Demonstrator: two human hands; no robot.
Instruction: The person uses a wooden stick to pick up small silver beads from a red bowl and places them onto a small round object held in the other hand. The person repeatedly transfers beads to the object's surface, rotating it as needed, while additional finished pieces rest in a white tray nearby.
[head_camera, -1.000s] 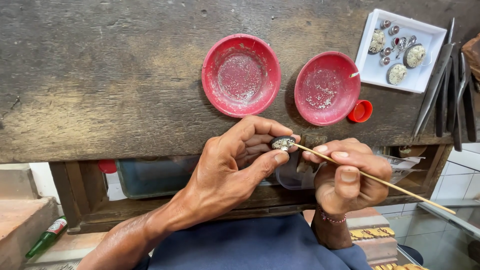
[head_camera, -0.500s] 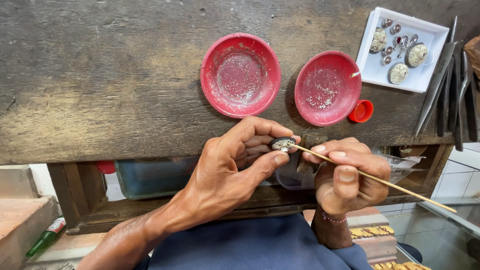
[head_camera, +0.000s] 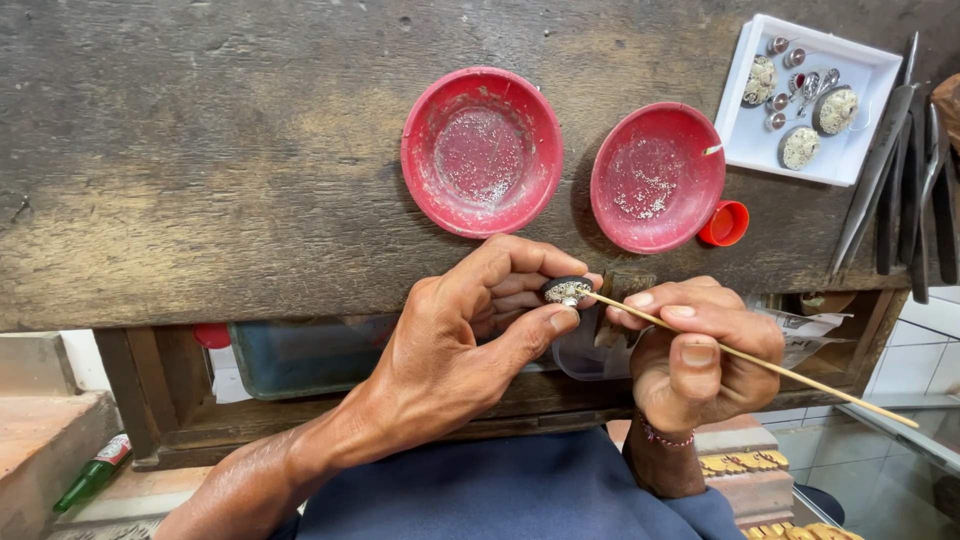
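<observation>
Head view looked down on my two hands at the near edge of the worn wooden bench (head_camera: 200, 180). My left hand (head_camera: 455, 345) was curled nearly closed, thumb and fingertips pinching a small oval piece (head_camera: 567, 292) just off the bench edge. My right hand (head_camera: 695, 350) was closed around a thin wooden stick (head_camera: 745, 357), its tip touching the oval piece. Two red bowls (head_camera: 482, 150) sat side by side on the bench beyond my hands, both dusted with fine grains, with a small red cap (head_camera: 724, 223) touching the right one. A white tray (head_camera: 810, 95) of small oval pieces lay at the far right, dark metal tools (head_camera: 890, 160) beside it.
</observation>
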